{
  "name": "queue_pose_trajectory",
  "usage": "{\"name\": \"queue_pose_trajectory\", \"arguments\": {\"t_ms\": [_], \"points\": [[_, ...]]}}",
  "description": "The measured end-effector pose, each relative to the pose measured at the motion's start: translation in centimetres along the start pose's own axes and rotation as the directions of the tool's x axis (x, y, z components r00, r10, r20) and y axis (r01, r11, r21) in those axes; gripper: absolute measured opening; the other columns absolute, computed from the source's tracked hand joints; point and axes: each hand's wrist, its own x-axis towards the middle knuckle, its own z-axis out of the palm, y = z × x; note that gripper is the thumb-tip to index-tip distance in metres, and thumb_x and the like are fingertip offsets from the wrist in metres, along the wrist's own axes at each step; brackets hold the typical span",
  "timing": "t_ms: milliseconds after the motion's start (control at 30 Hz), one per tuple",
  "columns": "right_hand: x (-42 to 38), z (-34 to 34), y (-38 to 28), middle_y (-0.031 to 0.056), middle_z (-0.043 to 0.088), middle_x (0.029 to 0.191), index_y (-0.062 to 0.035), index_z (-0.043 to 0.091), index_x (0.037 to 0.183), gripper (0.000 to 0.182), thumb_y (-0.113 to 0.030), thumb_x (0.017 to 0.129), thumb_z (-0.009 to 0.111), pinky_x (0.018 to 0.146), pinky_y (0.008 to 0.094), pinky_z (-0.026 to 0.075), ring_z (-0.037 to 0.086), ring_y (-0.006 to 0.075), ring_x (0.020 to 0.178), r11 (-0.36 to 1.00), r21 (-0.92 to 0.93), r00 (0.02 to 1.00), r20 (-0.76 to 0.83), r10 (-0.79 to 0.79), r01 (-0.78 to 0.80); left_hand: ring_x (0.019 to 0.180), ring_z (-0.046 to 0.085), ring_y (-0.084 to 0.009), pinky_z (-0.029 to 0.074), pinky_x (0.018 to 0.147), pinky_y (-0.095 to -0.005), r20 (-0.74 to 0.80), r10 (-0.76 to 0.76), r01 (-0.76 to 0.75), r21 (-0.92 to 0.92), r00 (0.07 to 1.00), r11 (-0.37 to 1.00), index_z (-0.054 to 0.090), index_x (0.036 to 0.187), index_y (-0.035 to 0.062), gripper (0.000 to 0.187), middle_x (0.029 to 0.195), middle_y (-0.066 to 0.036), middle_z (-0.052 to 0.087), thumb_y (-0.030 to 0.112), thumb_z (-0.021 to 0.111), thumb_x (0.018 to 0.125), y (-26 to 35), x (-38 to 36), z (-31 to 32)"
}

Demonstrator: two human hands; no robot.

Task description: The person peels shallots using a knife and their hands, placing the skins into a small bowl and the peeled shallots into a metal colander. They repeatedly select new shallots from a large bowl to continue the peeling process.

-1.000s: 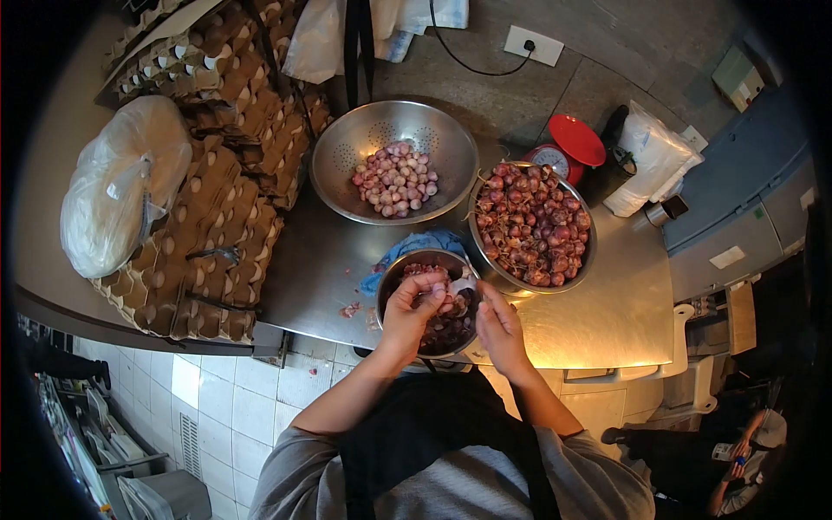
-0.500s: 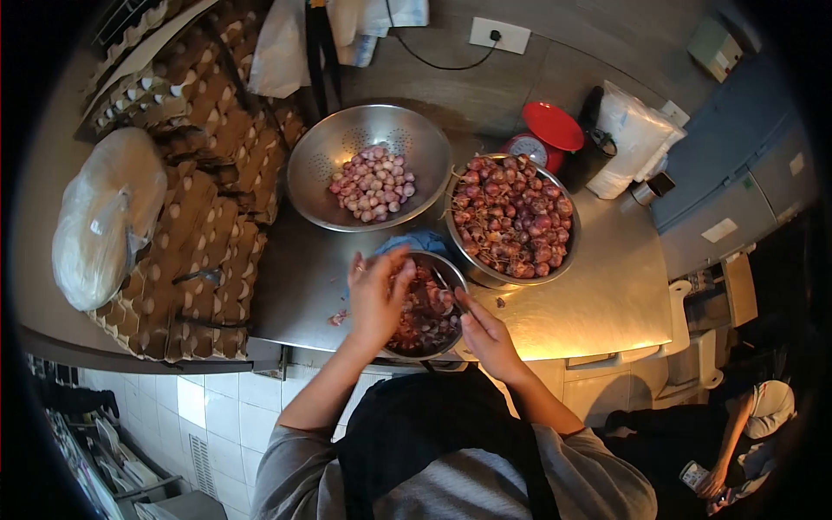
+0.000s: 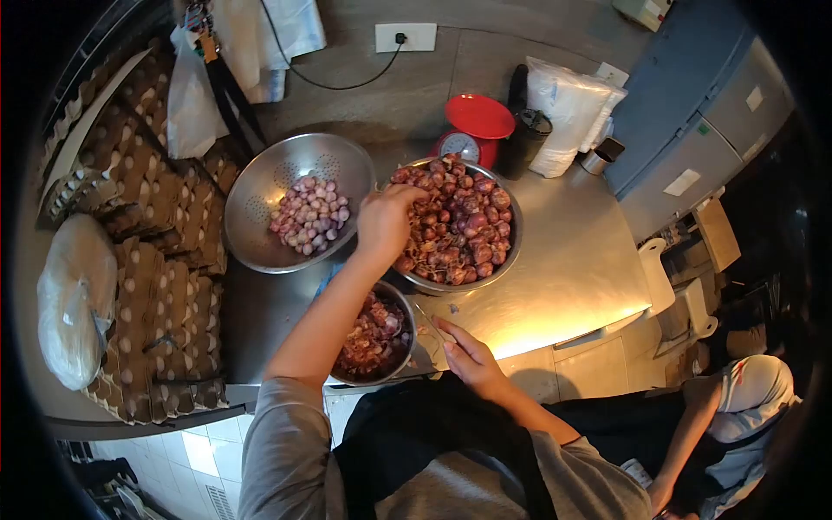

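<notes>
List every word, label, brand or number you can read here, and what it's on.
No text is readable:
Dial of the red scale: markings too small.
White labels on the grey cabinet: too blurred.
Card beside the other person: too small to make out.

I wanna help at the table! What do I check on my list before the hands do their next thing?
1. Right hand has the knife: ok.
2. Blade apart from the left hand: ok, there's space between them.
3. Left hand at the red onions: ok, it's at the pile's edge.
4. Left hand gripping an onion: cannot tell, its fingertips are hidden.
5. Small bowl well back from the table's edge: not ok, it looks right by the front edge.
6. Colander upright around the pale onions: ok.
</notes>
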Motion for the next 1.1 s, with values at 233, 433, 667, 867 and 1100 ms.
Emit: {"name": "queue_pose_trajectory", "arguments": {"t_ms": [233,433,667,867,1100], "points": [[0.3,-2.2,-1.5,-0.0044,0.040,0.071,-0.0037,0.038,0.129,0.042,-0.022,0.092,0.045,0.058,0.0176,0.032,0.036,0.0048,0.063,0.995,0.100,0.999,-0.033,0.017,-0.014,0.093,0.055,-0.0294,0.044,0.081,-0.0371,0.443,-0.112,0.162,-0.077,0.890,0.984,0.062,0.095,0.0100,0.029,0.095,-0.010,0.058,0.013,0.069,0.066,2.2,2.3,5.9],[1.5,-3.8,-2.1,-0.0060,0.038,0.069,-0.0025,0.040,0.127,0.039,-0.023,0.093,0.043,0.055,0.0160,0.029,0.034,0.0027,0.060,0.985,0.170,0.999,0.030,0.022,-0.027,0.096,0.052,-0.0322,0.043,0.082,-0.0385,0.539,0.054,-0.041,-0.035,0.841,0.999,0.056,0.102,0.0048,0.040,0.100,-0.016,0.051,0.011,0.071,0.065,1.6,2.3,8.0],[3.1,-4.0,-2.4,-0.0061,0.031,0.057,0.0005,0.033,0.131,0.043,-0.022,0.094,0.038,0.046,0.0167,0.025,0.030,0.0032,0.047,0.967,0.248,0.997,0.039,-0.065,0.054,0.086,0.056,-0.0217,0.045,0.075,-0.0303,0.497,-0.157,0.453,-0.557,0.853,0.696,0.049,0.092,0.0036,0.026,0.088,-0.010,0.056,0.007,0.067,0.073,1.1,-0.5,4.0],[3.8,-2.6,-2.7,-0.0032,0.044,0.076,-0.0052,0.031,0.135,0.045,-0.019,0.093,0.042,0.051,0.0167,0.029,0.035,0.0035,0.055,0.959,0.231,0.985,0.023,-0.172,0.162,0.077,0.057,-0.0120,0.048,0.068,-0.0242,0.612,-0.339,0.648,-0.761,0.714,-0.009,0.052,0.097,0.0044,0.020,0.087,-0.003,0.057,0.005,0.063,0.080,3.0,-6.3,-2.7],[4.9,1.4,-3.0,0.0091,0.044,0.130,-0.0029,0.032,0.133,0.046,-0.016,0.091,0.045,0.093,0.0240,0.033,0.048,0.0150,0.110,0.894,-0.235,0.922,0.164,-0.351,0.382,0.083,0.057,-0.0110,0.050,0.074,-0.0247,0.477,-0.547,0.459,-0.870,0.687,-0.182,0.056,0.098,0.0035,0.018,0.092,-0.003,0.059,0.002,0.060,0.081,4.8,-13.2,-6.1]]}}
